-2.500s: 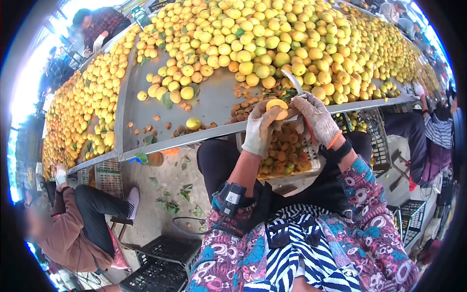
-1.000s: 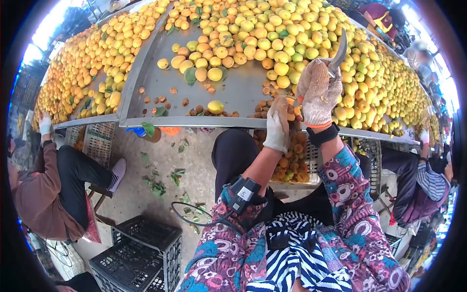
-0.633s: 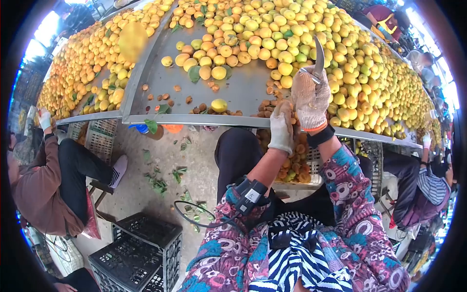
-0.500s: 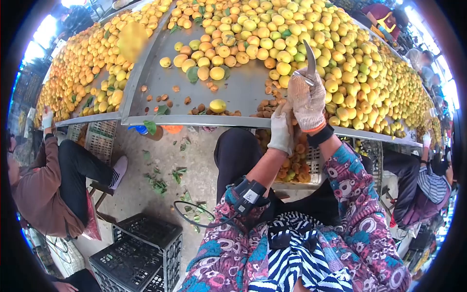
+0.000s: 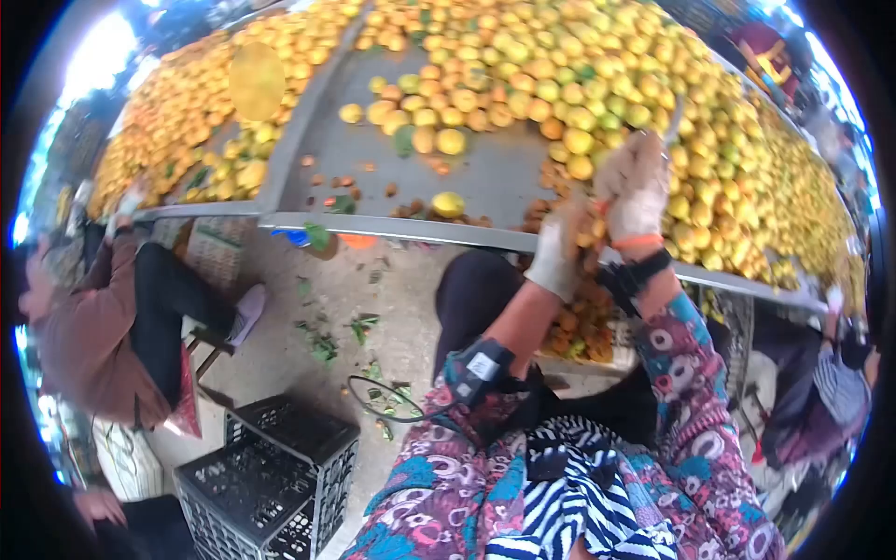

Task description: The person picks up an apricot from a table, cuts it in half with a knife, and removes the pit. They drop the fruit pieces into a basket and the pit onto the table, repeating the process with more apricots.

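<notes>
My right hand, in a pale glove with an orange cuff, is closed around a curved knife whose blade points up. Just left of it, my gloved left hand is raised over the front edge of the metal table. Its fingers are blurred, with orange pieces of fruit between the two hands; its grip cannot be made out. Yellow-orange fruit is heaped behind and to the right of my hands. A single yellow fruit lies near the edge, among small brown pieces.
A crate of fruit pieces stands below my hands. Black crates are on the floor at lower left, near scattered leaves. One person sits at left, another at right. A metal divider splits the table.
The whole view has shifted, with table and crates appearing further right. My hands have parted slightly, the right one tilting with the knife, and orange fruit pieces now show between them.
</notes>
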Tool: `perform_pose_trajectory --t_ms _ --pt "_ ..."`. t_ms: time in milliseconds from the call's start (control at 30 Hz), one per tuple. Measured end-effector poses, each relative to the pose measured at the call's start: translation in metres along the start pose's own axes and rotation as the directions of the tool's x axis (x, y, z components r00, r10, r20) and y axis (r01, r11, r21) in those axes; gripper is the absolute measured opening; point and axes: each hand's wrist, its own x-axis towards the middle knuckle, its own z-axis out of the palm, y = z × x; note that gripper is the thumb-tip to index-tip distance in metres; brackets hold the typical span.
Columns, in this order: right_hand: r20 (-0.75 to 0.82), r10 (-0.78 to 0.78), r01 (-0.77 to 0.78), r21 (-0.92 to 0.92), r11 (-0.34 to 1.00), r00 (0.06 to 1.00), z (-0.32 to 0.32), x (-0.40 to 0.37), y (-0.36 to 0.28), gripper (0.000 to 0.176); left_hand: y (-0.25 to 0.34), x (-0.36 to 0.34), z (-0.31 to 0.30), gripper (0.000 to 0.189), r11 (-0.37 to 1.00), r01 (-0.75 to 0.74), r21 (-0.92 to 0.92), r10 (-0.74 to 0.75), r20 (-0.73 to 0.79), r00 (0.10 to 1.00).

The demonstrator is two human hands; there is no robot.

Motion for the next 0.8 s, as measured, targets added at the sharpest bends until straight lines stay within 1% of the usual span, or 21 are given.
perform_pose_trajectory --t_ms 33,67,100,133,167,200,233,267,300,367,467,533,567,600,633,667,700,767,800 --pt "0.035 -0.001 0.000 0.028 1.000 0.999 -0.002 0.000 0.003 0.036 -0.004 0.004 0.008 0.029 0.997 0.039 -0.061 -0.046 -0.120 0.992" --pt "0.076 0.037 -0.039 0.017 0.999 0.996 -0.006 0.001 0.004 0.034 -0.035 0.026 -0.007 0.026 0.971 0.037 -0.236 -0.074 -0.149 0.986" --pt "0.117 0.061 -0.060 -0.012 0.998 0.991 -0.009 -0.002 0.002 0.033 -0.034 0.019 -0.010 0.023 0.974 0.057 -0.217 -0.088 -0.135 0.987" --pt "0.157 0.079 -0.073 -0.045 0.996 0.984 -0.014 0.000 0.000 0.032 -0.049 0.029 -0.023 0.024 0.971 0.023 -0.237 -0.046 -0.095 0.994" --pt "0.183 0.090 -0.075 -0.088 0.993 0.979 -0.017 0.004 0.000 0.030 -0.075 0.055 -0.041 0.025 0.967 -0.006 -0.253 -0.007 -0.049 0.999" --pt "0.202 0.097 -0.074 -0.121 0.990 0.975 -0.020 0.009 0.002 0.029 -0.110 0.096 -0.059 0.029 0.944 -0.097 -0.315 0.110 0.025 0.994" --pt "0.200 0.099 -0.074 -0.129 0.989 0.975 -0.024 0.015 0.004 0.028 -0.129 0.116 -0.062 0.016 0.925 -0.223 -0.306 0.225 -0.030 0.974" --pt "0.191 0.098 -0.076 -0.117 0.990 0.977 -0.030 0.025 0.008 0.028 -0.098 0.094 -0.058 0.029 0.948 -0.164 -0.274 0.165 -0.021 0.986" --pt "0.133 0.081 -0.071 -0.074 0.995 0.988 -0.039 0.039 0.018 0.028 -0.072 0.078 -0.043 0.031 0.960 -0.116 -0.254 0.093 -0.098 0.991" --pt "0.030 0.071 -0.071 0.006 0.997 0.997 -0.056 0.063 0.036 0.029 -0.063 0.093 -0.057 0.034 0.995 -0.093 -0.036 0.091 -0.067 0.994" --pt "-0.058 0.138 -0.130 0.124 0.984 0.989 -0.067 0.086 0.056 0.026 -0.038 0.091 -0.054 0.036 0.998 -0.062 -0.012 0.058 -0.212 0.976" --pt "-0.072 0.127 -0.125 0.033 0.992 0.989 -0.059 0.082 0.060 0.030 -0.032 0.103 -0.060 0.035 0.997 -0.059 -0.048 0.040 -0.326 0.944" --pt "-0.042 0.080 -0.081 -0.018 0.997 0.996 -0.055 0.075 0.063 0.026 -0.029 0.107 -0.059 0.034 0.995 -0.059 -0.079 0.024 -0.384 0.923" --pt "-0.011 0.032 -0.033 -0.067 0.997 0.999 -0.050 0.069 0.066 0.022 -0.030 0.109 -0.058 0.030 0.986 -0.132 0.101 0.162 -0.417 0.894" --pt "0.020 -0.015 0.017 -0.113 0.993 1.000 -0.046 0.062 0.069 0.019 -0.031 0.109 -0.060 0.028 0.941 -0.194 0.277 0.301 -0.425 0.854" --pt "-0.012 -0.060 0.056 -0.205 0.977 0.998 -0.043 0.060 0.073 0.015 -0.033 0.109 -0.061 0.027 0.894 -0.242 0.377 0.398 -0.420 0.816" --pt "0.012 -0.069 0.069 -0.270 0.960 0.998 -0.046 0.059 0.069 0.015 -0.035 0.109 -0.062 0.028 0.835 -0.278 0.475 0.490 -0.410 0.769" --pt "0.062 -0.085 0.103 -0.394 0.913 0.994 -0.052 0.058 0.061 0.015 -0.038 0.111 -0.064 0.036 0.770 -0.350 0.533 0.595 -0.404 0.695" --pt "0.078 -0.099 0.122 -0.414 0.902 0.992 -0.064 0.065 0.060 0.016 -0.035 0.106 -0.063 0.036 0.776 -0.336 0.534 0.588 -0.418 0.693"
